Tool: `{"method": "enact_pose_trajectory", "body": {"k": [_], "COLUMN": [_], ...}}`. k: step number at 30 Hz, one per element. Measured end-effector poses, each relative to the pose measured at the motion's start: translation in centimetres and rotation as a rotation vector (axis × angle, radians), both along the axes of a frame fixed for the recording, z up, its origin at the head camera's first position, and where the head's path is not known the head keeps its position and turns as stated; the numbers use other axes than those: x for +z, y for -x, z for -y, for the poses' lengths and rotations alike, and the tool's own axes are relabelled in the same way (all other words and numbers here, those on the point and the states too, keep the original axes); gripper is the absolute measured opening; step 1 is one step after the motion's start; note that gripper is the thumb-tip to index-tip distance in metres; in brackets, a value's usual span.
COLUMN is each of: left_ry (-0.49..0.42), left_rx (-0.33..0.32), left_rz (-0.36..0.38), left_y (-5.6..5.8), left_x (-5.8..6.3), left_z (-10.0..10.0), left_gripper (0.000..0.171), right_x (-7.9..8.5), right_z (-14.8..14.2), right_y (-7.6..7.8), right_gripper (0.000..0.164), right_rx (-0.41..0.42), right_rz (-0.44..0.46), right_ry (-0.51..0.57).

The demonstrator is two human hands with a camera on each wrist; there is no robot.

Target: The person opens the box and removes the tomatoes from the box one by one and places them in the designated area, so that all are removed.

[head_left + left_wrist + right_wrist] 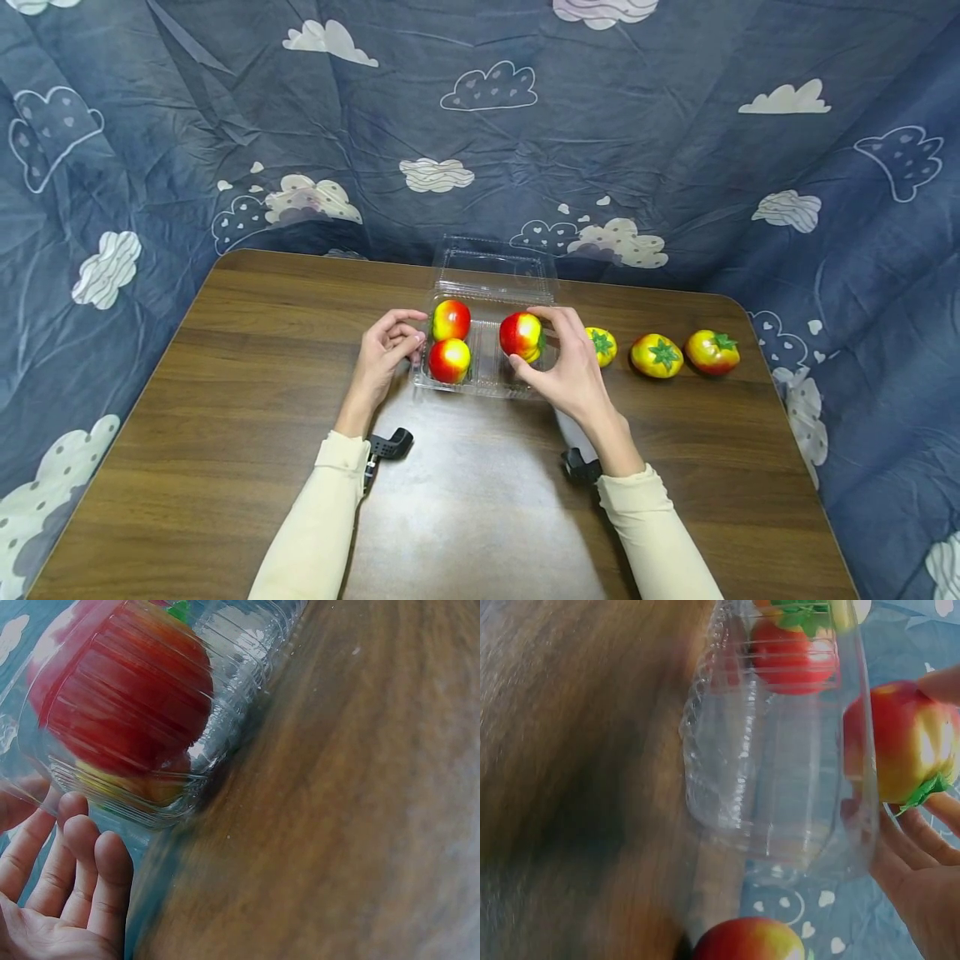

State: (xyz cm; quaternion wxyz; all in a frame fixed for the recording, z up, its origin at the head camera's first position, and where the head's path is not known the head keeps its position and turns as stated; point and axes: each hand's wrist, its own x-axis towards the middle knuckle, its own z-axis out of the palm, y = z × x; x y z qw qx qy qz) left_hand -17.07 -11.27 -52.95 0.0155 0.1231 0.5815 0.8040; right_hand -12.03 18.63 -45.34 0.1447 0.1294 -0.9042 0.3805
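An open clear plastic clamshell box stands near the table's far edge. Two red-and-yellow tomatoes sit one behind the other in its left part. At the box's left side, my left hand pinches the rim with thumb and index finger; its other fingers curl loosely alongside. My right hand holds another tomato between thumb and fingers, over the right part of the box. This tomato's green leafy top points toward the palm. In the head view, part of it is behind the hand.
Right of the box, several more tomatoes lie in a row on the wooden table, the nearest partly behind my right hand. The raised clear lid leans back toward a blue cloud-patterned cloth.
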Motion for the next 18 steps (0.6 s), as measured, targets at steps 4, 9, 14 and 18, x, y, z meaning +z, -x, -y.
{"method": "enact_pose_trajectory", "body": {"k": [4,9,14,18], "left_ry": [-0.007,-0.007,0.001,0.002], "left_rx": [-0.001,0.003,0.005,0.008], "left_rz": [0.008,0.017,0.006,0.006], "left_y": [0.0,0.1,0.0,0.0], "left_x": [0.0,0.0,0.1,0.0], "left_z": [0.0,-0.1,-0.1,-0.1], "left_gripper": [0.032,0.031,0.031,0.032], "right_x": [0.2,0.2,0.3,0.2], "right_z": [-0.6,-1.8,-3.0,-4.0], "right_y": [-0.4,-1.1,-1.6,-2.0], "right_gripper": [0.067,0.066,0.066,0.067], "right_rx": [-0.021,-0.034,-0.033,-0.033], "right_rz": [-0.022,-0.044,-0.053,-0.056], "right_ry": [-0.015,-0.033,-0.046,-0.065]}}
